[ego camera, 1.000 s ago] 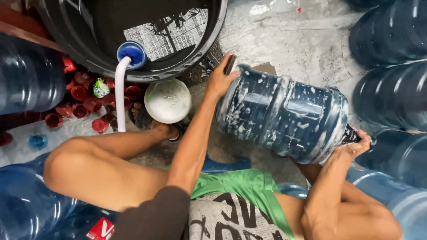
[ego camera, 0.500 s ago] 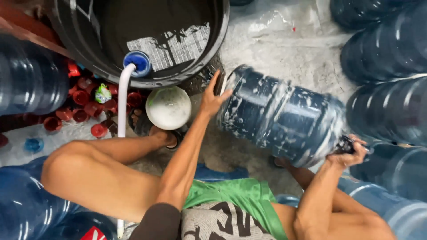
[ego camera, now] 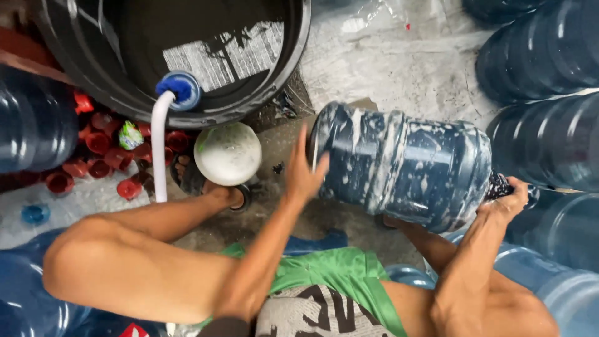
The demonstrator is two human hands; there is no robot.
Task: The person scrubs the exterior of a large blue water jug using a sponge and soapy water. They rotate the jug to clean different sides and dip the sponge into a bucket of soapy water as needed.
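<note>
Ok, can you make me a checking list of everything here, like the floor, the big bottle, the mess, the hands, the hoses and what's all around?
Surface: wet grey concrete floor, stained.
Job's things: big blue water jug lying on its side, streaked with white foam.
Clutter: red caps heaped on the floor; a white foamy bowl beside them.
Grippers: left hand pressed flat on the jug's base; right hand gripping its neck end.
Cables: white hose with a blue end hooked over the tub rim.
Surroundings: black tub of water ahead; more blue jugs stacked at the sides.
</note>
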